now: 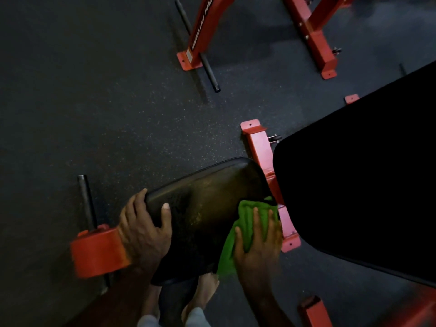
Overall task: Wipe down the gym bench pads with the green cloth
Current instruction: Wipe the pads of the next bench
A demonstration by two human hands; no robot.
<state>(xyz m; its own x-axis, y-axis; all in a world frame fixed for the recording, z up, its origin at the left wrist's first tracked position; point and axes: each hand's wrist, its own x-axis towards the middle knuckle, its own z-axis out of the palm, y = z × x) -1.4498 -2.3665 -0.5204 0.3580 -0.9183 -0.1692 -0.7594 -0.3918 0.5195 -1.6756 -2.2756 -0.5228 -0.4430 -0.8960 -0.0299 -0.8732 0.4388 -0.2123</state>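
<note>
The light is dim and much is lost. The back pad [368, 185] at the right reads as a flat black shape with no surface detail, and the picture's right edge cuts it off. Red frame [260, 149] shows in the gap between this pad and the seat pad [203, 204], but how the two pads are joined is hidden beneath them. The seat pad's near end runs under both wrists, so its bottom edge is hard to trace; two bare feet [205, 291] show just below it on the speckled dark floor [94, 102]. The red block [96, 253] at the seat's left side is blurred.

The seat pad's long axis runs from the lower left up toward the upper right, its far rounded end pointing at the back pad.

The green cloth [245, 223] lies on the seat pad's right edge, by the corner nearest the back pad; its lower part hangs down along that edge. The right hand [258, 241] lies flat on it, fingers spread and extended, pressing rather than gripping. The left hand [144, 232] curls over the seat pad's left edge, thumb on top and fingers wrapped around the side.

A second red frame [200, 31] stands well apart at the top, with a dark bar [200, 48] across its foot.
</note>
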